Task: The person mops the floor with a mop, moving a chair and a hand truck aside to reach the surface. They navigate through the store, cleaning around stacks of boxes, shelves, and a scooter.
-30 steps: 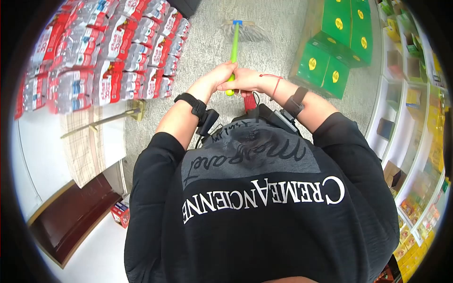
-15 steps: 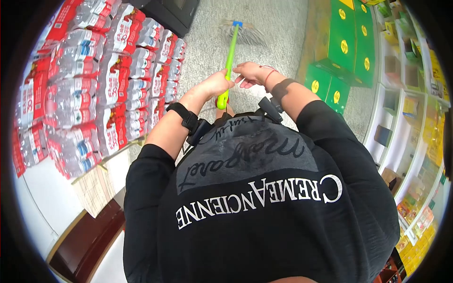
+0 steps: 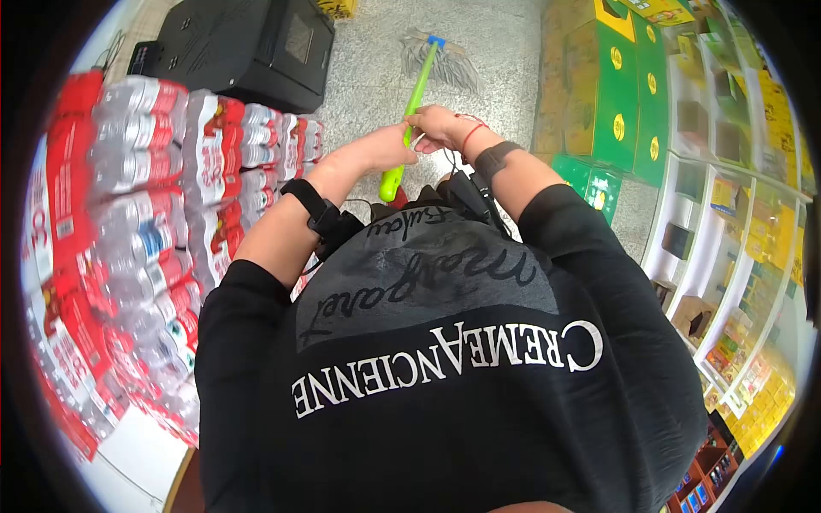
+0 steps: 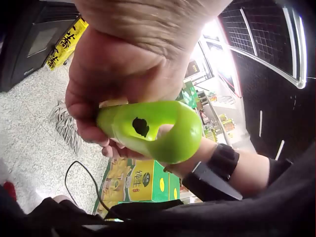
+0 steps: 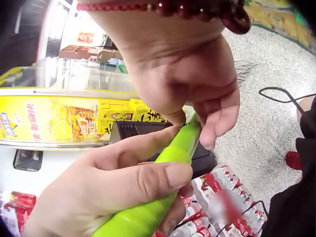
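A mop's bright green handle slopes across the head view from its blue clamp and grey strands on the floor. The left hand grips the handle near its end; the right wrist view shows that hand with its thumb along the green shaft. Farther up, the right hand pinches the handle between thumb and fingers, its other fingers loosely curled. In the left wrist view the handle's rounded end, with a hanging hole, sticks out below the left hand.
Stacked packs of bottled water line the left side, with a black machine beyond them. Green cartons and white shelves stand on the right. Speckled floor runs between.
The right hand came off the handle half a second ago and now holds it again. The handle's lower end has swung left. More of the black machine and water packs shows.
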The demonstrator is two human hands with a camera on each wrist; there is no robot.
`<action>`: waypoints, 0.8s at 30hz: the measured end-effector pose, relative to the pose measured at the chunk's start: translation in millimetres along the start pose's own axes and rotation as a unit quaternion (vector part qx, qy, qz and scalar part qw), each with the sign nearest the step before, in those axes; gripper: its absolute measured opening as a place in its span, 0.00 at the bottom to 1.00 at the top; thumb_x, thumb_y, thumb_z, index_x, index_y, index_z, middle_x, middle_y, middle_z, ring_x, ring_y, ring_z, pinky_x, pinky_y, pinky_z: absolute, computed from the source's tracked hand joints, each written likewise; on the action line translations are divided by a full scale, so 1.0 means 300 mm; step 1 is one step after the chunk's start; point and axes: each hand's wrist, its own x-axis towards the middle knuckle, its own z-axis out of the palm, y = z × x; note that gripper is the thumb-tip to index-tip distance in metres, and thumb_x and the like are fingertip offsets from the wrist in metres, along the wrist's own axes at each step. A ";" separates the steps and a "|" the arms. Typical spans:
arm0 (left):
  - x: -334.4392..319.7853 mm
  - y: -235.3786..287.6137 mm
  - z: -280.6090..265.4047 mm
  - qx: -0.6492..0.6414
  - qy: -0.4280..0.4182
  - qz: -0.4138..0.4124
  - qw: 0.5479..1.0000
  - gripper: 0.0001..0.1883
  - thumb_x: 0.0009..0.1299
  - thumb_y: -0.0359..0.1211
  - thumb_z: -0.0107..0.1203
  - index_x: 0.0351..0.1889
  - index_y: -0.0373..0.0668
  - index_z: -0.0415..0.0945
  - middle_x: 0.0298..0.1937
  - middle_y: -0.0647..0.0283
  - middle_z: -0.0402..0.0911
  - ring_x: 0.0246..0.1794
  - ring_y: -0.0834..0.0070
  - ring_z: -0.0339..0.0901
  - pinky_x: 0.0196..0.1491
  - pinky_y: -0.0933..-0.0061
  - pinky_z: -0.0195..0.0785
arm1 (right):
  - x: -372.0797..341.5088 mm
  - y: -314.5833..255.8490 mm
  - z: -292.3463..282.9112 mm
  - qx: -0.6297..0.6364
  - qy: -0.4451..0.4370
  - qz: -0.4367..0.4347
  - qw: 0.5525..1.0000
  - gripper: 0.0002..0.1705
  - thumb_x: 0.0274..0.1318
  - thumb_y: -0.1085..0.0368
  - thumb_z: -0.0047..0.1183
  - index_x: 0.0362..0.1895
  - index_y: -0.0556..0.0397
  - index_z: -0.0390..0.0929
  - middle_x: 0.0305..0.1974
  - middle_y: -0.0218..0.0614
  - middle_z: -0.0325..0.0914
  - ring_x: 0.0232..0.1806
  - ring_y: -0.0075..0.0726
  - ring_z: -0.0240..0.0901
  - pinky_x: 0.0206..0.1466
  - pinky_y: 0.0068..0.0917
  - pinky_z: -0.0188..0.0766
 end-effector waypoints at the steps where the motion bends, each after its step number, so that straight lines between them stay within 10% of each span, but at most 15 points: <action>1: 0.039 0.009 -0.036 0.004 0.016 0.019 1.000 0.33 0.52 0.34 0.54 0.57 0.35 0.57 0.41 0.48 0.73 0.41 0.62 0.73 0.43 0.68 0.65 | 0.017 -0.033 -0.032 0.001 0.004 0.001 1.000 0.17 0.56 0.57 0.41 0.41 0.59 0.69 0.31 0.39 0.74 0.22 0.33 0.72 0.25 0.28 0.73; 24: 0.992 0.581 -1.006 -0.109 0.010 -0.024 0.994 0.26 0.58 0.36 0.48 0.55 0.38 0.62 0.39 0.57 0.74 0.37 0.72 0.71 0.41 0.73 0.63 | 0.602 -0.910 -1.130 0.029 0.042 0.000 0.999 0.17 0.56 0.58 0.39 0.39 0.59 0.70 0.31 0.42 0.76 0.27 0.36 0.74 0.29 0.31 0.73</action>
